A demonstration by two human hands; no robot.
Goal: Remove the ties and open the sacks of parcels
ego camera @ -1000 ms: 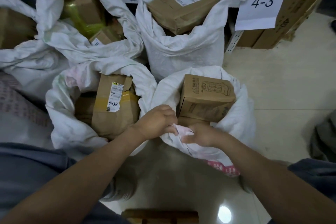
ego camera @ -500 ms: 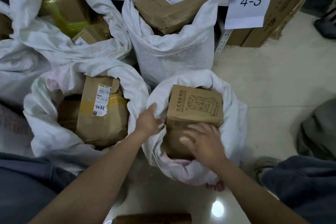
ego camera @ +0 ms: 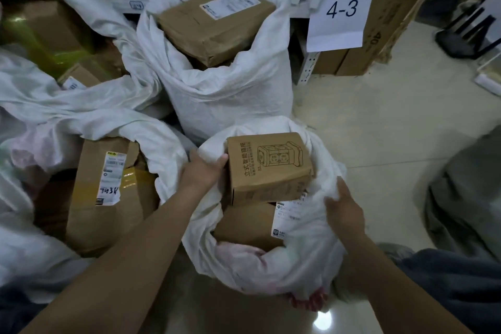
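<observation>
Hands have parted since a second ago, when I saw them bunched together at the near lip, pinching a pale scrap of cloth. Now the left hand [ego camera: 203, 172] grips the left side of the near sack [ego camera: 257, 271], thumb against a box, and the right hand [ego camera: 344, 211] clutches a fistful of cloth on the right side. Between them they spread the mouth from opposite sides. The near sack stands on the floor [ego camera: 379, 130] right in front of me, and its mouth gapes wider than it did half a second ago. The sack behind [ego camera: 230, 100] and the left sack [ego camera: 160, 144] sit as they did, touching the near one, both already open with parcels showing. Inside the near sack, the printed box [ego camera: 268, 168] stands proud of the rim. The right hand lay flat over its front half a second ago; that face is bare now. Beneath it a lower parcel [ego camera: 244, 228] has come into sight, along with its white label [ego camera: 287, 217], neither of which I could see before. A pink-red edging [ego camera: 311, 299] hangs at the bottom of the rolled rim. I see no tie round the neck, so I judge this sack untied and all but opened. What seems left is folding the rim down, then finding another sack. From here I can make out none that is closed.
</observation>
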